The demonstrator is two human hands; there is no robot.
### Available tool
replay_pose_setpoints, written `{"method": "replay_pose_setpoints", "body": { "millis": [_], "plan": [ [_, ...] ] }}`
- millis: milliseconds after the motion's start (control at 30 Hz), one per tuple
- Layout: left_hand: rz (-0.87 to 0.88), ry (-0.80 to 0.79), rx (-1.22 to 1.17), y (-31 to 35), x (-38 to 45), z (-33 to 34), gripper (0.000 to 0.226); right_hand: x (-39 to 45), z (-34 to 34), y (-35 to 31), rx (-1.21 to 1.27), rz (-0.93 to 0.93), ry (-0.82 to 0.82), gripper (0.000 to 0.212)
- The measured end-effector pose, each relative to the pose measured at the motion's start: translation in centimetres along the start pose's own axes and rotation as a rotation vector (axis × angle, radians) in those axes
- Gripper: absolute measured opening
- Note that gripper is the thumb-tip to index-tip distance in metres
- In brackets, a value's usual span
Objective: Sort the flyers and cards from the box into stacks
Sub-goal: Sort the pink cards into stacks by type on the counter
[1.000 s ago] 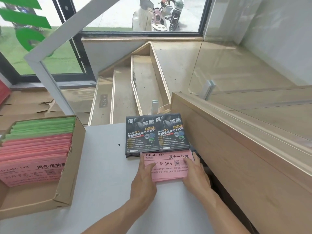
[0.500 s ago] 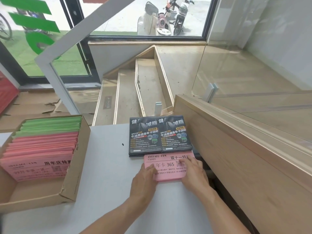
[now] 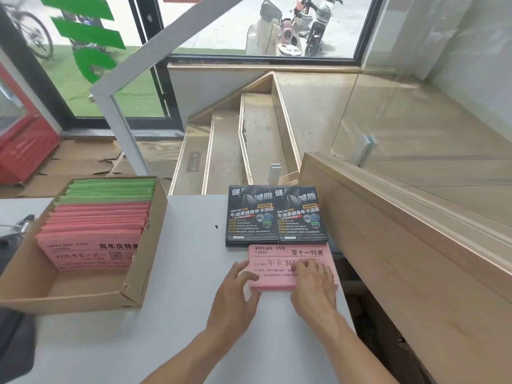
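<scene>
While both hands rest on it, the pink card stack [image 3: 288,257] lies flat on the white table [image 3: 177,273], near the table's right edge and just in front of two stacks of dark flyers [image 3: 277,214]. Its far edge touches or nearly touches the near edge of those flyers. The left hand [image 3: 235,295] sits at the stack's left side with fingers spread and relaxed, the thumb lying across the top card and the other fingertips against the near left corner; it grips nothing. The right hand [image 3: 314,284] lies flat on the right part of the top card, fingers straight and pressing down, covering some of the print.

The dark flyers sit side by side, edges touching, squared to each other. Well apart to the left stands an open cardboard box [image 3: 138,273] on the same table. Inside it, pink cards [image 3: 94,239] stand leaning in a row toward the near side, with green cards [image 3: 110,189] behind them at the far end. To the right of the table runs a wooden ledge [image 3: 401,245] topped by a glass panel [image 3: 429,128]. Beyond the table, steps [image 3: 230,151] lead down toward a window [image 3: 263,26], with scooters [image 3: 288,29] parked outside.
</scene>
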State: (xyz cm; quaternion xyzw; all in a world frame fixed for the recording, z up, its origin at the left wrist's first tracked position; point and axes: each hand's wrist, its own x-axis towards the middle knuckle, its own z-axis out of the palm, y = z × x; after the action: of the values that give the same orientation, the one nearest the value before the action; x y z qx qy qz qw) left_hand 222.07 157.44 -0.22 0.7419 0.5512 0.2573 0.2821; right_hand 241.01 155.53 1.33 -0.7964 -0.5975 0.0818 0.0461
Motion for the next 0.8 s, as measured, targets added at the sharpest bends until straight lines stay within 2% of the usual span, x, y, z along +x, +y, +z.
{"method": "replay_pose_setpoints", "body": {
  "millis": [200, 367, 533, 633, 700, 800],
  "plan": [
    [0.093, 0.203, -0.109, -2.2, -2.2, -5.8, 0.021, 0.2, -0.8, -4.4, 0.168, -0.047, 0.073, 0.057],
    [0.088, 0.434, -0.109, -5.5, -1.9, -12.3, 0.025, 0.2, -0.9, -13.4, 0.388, -0.247, 0.057, 0.046],
    [0.038, 0.551, -0.039, -11.5, -1.2, -20.6, 0.021, 0.3, -0.6, -24.9, 0.520, -0.451, 0.113, 0.043],
    [-0.043, 0.514, 0.114, -16.0, -0.3, -25.8, 0.027, 0.9, -0.2, -31.0, 0.459, -0.531, 0.084, 0.046],
    [-0.080, 0.399, 0.258, -19.0, 0.7, -28.5, 0.041, 1.6, 0.4, -33.9, 0.338, -0.557, 0.067, 0.050],
    [-0.044, 0.184, 0.397, -21.9, 1.7, -30.5, 0.062, 2.0, 1.3, -36.3, 0.188, -0.495, 0.059, 0.058]
  ]
}}
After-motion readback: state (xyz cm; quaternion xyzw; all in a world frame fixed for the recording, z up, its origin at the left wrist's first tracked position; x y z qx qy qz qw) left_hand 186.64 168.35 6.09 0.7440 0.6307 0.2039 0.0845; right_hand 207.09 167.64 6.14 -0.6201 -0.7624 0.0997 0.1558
